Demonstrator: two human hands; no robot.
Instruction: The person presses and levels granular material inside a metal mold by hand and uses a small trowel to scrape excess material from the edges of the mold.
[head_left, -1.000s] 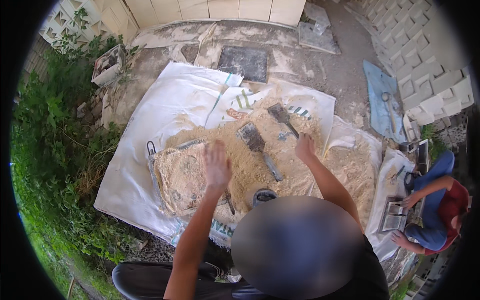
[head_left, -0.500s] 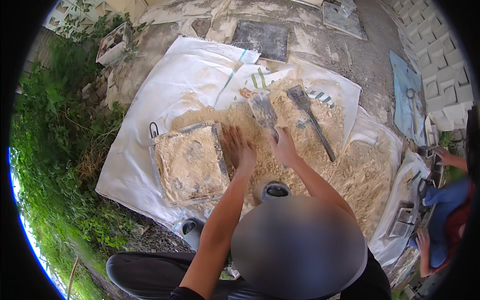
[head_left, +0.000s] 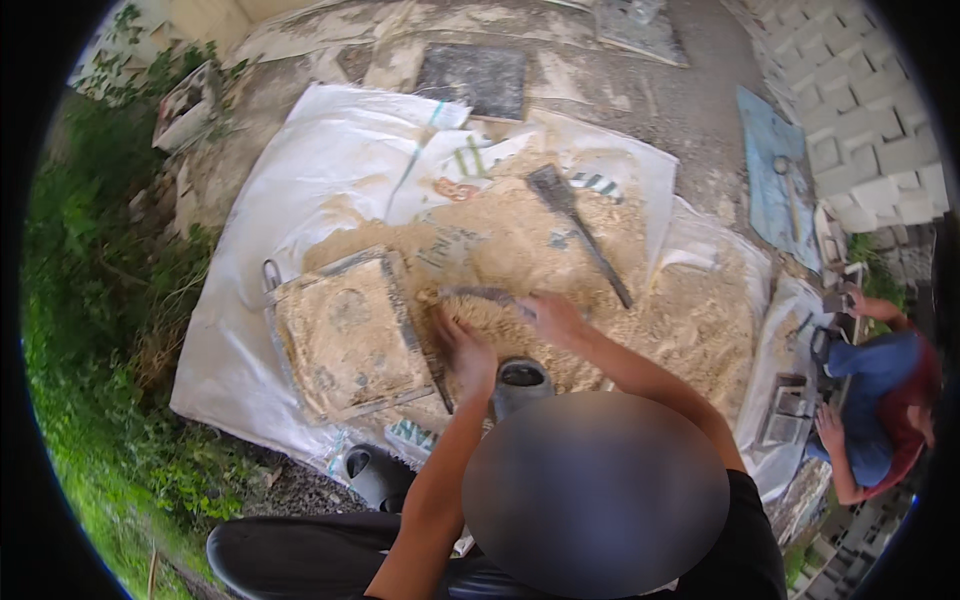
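Tan, coarse sand (head_left: pixel 600 270) lies heaped on white woven plastic sheeting (head_left: pixel 330 150) spread over cracked concrete ground (head_left: pixel 690 110) — one view only, from the head camera, looking down.

Left hand (head_left: pixel 462 345): palm down on the sand, fingers spread and flat, gripping nothing, just right of a square metal mould frame packed level with sand (head_left: pixel 345 335). The frame rests on the sheeting at the left edge of the heap, a round dent showing in its filled top.

Right hand (head_left: pixel 552 315): fingers curled over the end of a small grey trowel-like tool (head_left: pixel 485 295) that lies across the sand between the two hands; whether it is truly gripped or only touched, cannot tell.

A long-handled dark spade (head_left: pixel 575 225) lies flat on the heap beyond the hands, blade toward the far side, apart from both. A grey boot toe (head_left: pixel 520 380) sits in the sand directly below the hands; a second boot (head_left: pixel 370 470) is at the sheet's near edge.

Surroundings — green weeds (head_left: pixel 90 300) to the left, a dark square slab (head_left: pixel 472 80) beyond the sheeting, pale concrete blocks (head_left: pixel 880 120) stacked at upper right. Another person in a blue top (head_left: pixel 870 400) crouches at right, hands on a small mould of their own.
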